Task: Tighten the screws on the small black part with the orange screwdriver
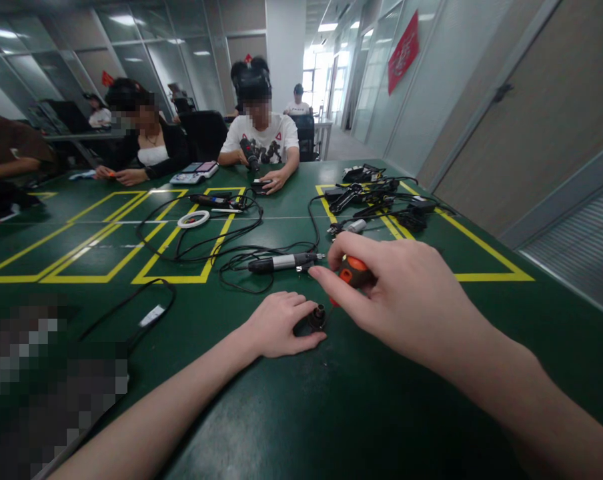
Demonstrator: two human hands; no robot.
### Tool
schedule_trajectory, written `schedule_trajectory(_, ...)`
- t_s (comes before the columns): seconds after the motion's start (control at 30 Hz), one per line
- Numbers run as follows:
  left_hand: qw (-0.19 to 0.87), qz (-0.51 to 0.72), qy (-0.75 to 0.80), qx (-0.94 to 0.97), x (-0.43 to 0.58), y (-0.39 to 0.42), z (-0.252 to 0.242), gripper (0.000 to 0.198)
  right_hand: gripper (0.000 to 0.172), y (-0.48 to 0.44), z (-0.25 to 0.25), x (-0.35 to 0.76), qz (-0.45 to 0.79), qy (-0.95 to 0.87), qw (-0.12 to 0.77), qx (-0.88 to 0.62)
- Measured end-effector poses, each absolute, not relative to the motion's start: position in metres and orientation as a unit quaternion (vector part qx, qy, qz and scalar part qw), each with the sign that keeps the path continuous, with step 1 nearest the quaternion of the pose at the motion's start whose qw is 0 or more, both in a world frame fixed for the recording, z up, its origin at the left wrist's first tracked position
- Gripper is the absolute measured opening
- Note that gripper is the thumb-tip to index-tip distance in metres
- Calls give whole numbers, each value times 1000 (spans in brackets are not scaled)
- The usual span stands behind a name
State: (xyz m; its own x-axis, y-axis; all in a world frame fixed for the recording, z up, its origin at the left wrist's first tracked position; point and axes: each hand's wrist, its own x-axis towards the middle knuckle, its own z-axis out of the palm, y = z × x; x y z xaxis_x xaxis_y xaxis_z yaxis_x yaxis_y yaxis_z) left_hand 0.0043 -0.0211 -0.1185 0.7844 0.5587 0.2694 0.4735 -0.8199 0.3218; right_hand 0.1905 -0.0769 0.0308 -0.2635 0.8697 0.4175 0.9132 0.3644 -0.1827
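Note:
My right hand [381,287] grips a screwdriver by its orange and dark handle [354,272]. Its thin shaft slants down and left to a small dark round metal part [317,317] on the green table [261,427]. Whether the tip touches that part I cannot tell. My left hand [284,325] rests on the table, thumb and fingers curved around the part and holding it upright. Just beyond the hands lies a grey and black pen-like rotary tool [284,262] with a cord.
Black tools and cables [366,193] lie in a yellow-taped area at the far right. A second corded tool [216,200] and a white ring [193,219] lie further left. Across the table a person [261,137] handles a dark tool; another person [141,143] sits beside them.

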Motion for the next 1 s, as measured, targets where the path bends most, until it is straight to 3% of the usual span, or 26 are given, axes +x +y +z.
schedule_trajectory(0.13,124,180,276,936,5,-21,-117,35,6,-77,29,191,-40,-797,250,-549)
schedule_trajectory(0.23,122,178,281,935,4,-22,-117,34,7,-77,29,191,-42,-800,259,-540)
schedule_trajectory(0.37,119,175,278,937,4,-21,-117,35,25,-76,29,191,-43,-791,248,-557)
schedule_trajectory(0.53,126,179,278,935,5,-22,-116,34,7,-77,28,191,-54,-795,261,-545)
schedule_trajectory(0.63,122,178,285,934,5,-22,-117,34,7,-78,28,191,-59,-800,263,-535)
schedule_trajectory(0.8,119,171,282,937,4,-21,-117,35,26,-76,29,190,-49,-795,240,-556)
schedule_trajectory(1.0,127,177,278,936,4,-21,-118,35,8,-77,28,190,-37,-797,270,-538)
